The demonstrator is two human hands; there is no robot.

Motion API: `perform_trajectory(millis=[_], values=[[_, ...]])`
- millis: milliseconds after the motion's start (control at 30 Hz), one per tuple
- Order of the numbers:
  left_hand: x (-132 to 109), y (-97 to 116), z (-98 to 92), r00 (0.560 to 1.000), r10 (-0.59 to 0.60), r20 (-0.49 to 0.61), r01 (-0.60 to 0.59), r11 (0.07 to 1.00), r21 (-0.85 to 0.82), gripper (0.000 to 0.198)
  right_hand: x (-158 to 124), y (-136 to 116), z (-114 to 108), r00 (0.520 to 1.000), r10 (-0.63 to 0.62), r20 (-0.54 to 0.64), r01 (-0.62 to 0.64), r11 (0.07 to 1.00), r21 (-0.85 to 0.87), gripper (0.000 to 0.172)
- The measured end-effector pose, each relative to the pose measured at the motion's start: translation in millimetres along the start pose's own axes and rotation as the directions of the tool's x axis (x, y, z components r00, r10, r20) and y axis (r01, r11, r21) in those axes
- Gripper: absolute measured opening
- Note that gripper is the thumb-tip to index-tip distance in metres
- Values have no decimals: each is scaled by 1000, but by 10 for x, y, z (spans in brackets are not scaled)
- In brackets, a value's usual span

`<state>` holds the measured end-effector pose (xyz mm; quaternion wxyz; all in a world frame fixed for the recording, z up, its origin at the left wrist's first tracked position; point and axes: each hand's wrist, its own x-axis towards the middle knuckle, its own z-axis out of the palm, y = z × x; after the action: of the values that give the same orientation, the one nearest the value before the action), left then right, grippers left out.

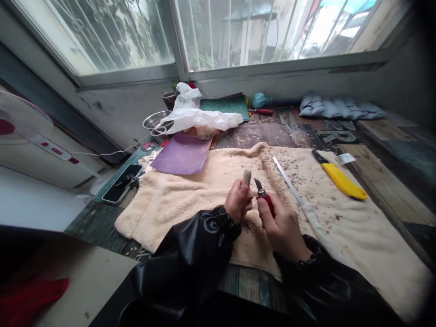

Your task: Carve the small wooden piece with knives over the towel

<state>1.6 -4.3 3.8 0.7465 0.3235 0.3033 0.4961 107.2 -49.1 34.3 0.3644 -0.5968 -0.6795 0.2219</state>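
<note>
My left hand (237, 201) is closed around a small, pale, stick-like piece (247, 177) with a rounded top, which looks like wood. Its lower part is hidden by my fingers. In my right hand (279, 222) is a carving knife (266, 200) with a red handle, a metal collar and a short dark blade pointing up and left. The blade's tip is close beside the pale piece, with a narrow gap between them. Both hands are above a cream towel (190, 200) strewn with brown shavings.
A yellow utility knife (344, 180) and a thin metal strip (288, 178) lie on the towel to the right. Purple sandpaper (185, 153), a phone (121, 184) with keys on it and a white plastic bag (204, 119) are left and behind. A fan (34, 127) stands left.
</note>
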Motion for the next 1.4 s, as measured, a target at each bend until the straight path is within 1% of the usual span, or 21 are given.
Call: perform_trajectory(millis=[67,167,233,333,467,633,767,933,1033,1200,1300,1400], values=[[9,25,6,999,-49,25,51,996,-79,44,4,10,5,1000,-4,12,4,1000,-1,23],[4,74,15,987,-155,45,160,974,-159,40,8,11,14,998,-34,55,33,999,20,23],[2,95,20,984,-172,37,176,964,-199,36,10,6,19,995,-43,91,40,999,37,23],[9,96,22,991,-128,34,133,968,-212,32,11,0,24,990,-36,136,33,999,22,23],[20,94,32,998,-61,5,60,977,-203,34,13,-9,23,987,-23,160,24,1000,-8,24],[33,133,47,989,-85,-117,55,968,-245,31,17,-16,22,982,-1,191,5,1000,-22,26],[76,112,4,977,-85,-193,24,955,-295,26,18,-9,21,966,22,257,-20,1000,-10,27],[108,79,-31,958,-73,-278,-6,962,-273,25,11,-13,12,940,44,338,-44,999,-8,29],[113,88,-30,953,-58,-299,-25,963,-267,23,12,-29,4,924,46,379,-48,999,-5,29],[130,90,-53,948,-63,-311,-13,972,-236,23,7,-70,-8,913,42,406,-43,999,-7,29],[130,85,-54,952,-52,-302,-18,974,-224,23,0,-71,1,914,29,405,-27,1000,-11,29],[111,92,-24,945,-41,-325,-22,982,-186,24,-4,-50,23,922,15,386,-15,1000,-3,28]])
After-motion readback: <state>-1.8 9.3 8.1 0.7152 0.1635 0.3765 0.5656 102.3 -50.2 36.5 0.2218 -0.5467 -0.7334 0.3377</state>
